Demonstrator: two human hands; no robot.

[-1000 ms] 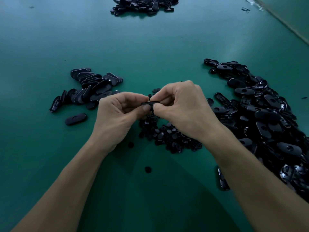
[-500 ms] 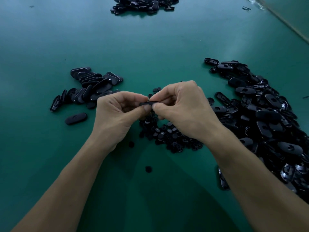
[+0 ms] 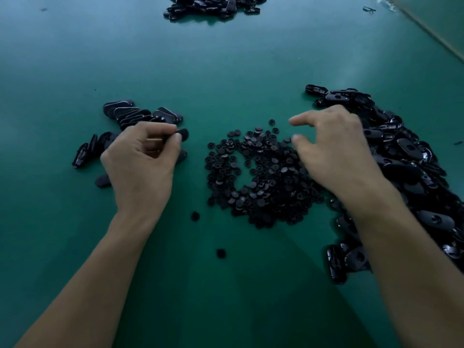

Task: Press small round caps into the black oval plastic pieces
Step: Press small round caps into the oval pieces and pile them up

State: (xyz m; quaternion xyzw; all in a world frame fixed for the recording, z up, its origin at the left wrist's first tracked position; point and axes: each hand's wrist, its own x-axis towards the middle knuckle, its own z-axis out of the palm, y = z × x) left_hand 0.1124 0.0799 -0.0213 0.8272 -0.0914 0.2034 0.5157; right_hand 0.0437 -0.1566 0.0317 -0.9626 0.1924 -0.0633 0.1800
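My left hand [image 3: 143, 159] pinches an oval piece [image 3: 182, 134] beside the left-edge stack [image 3: 130, 113], I judge for depositing. My right hand [image 3: 334, 149], empty and loosely spread, overhangs the caps [image 3: 253, 177].

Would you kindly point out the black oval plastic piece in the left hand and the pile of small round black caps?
black oval plastic piece [image 3: 182, 134]: head view, exposed end.
pile of small round black caps [image 3: 273, 177]: head view, centre caps.

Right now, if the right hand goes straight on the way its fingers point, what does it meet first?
Probably the pile of round caps, just below and left of the right hand; its height above the table is unclear.
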